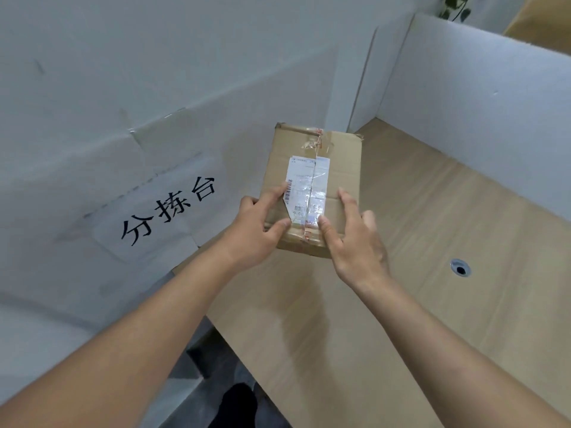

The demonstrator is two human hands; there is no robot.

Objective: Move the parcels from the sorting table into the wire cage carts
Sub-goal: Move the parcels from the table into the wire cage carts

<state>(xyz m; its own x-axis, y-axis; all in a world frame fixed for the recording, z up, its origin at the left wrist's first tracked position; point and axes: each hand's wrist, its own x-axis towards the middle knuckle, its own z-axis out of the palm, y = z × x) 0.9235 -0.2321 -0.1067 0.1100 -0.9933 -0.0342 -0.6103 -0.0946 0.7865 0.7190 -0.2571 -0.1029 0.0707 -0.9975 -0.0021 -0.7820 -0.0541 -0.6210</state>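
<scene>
- A pale wooden table point(417, 304) fills the right and near part of the view, walled in by white foam boards: one big board point(123, 103) on the left and a lower board point(479, 103) along the far right.
- Two bare hands are in view, both on one cardboard box point(312, 186).
- The left hand point(256, 230) grips the box's near left corner: its forefinger lies along the top by the label edge, its thumb presses on the top near the near edge, and the other fingers curl round the left side.
- The right hand point(355, 236) holds the near right part of the box, thumb on top beside the tape, forefinger stretched along the top, the remaining fingers down the right side.
- The box is the only parcel to be seen. It sits between the hands, over the far left part of the table, close to the left board; whether its underside rests on the wood I cannot tell.
- Its long axis runs from near to far, leaning slightly to the right at the far end, with the broad top face up.
- One white shipping label point(307, 189) lies on that top face, lengthwise, crossed by a strip of clear tape; its near left corner is cut away.
- One paper sign point(167, 208) with three black characters is taped to the left board.
- One round cable hole point(460, 268) sits in the table to the right, well apart from the box.
- Green leaves point(454, 7) show above the far board.
- A dark shoe point(238, 406) shows on the grey floor below the table's near edge.
</scene>
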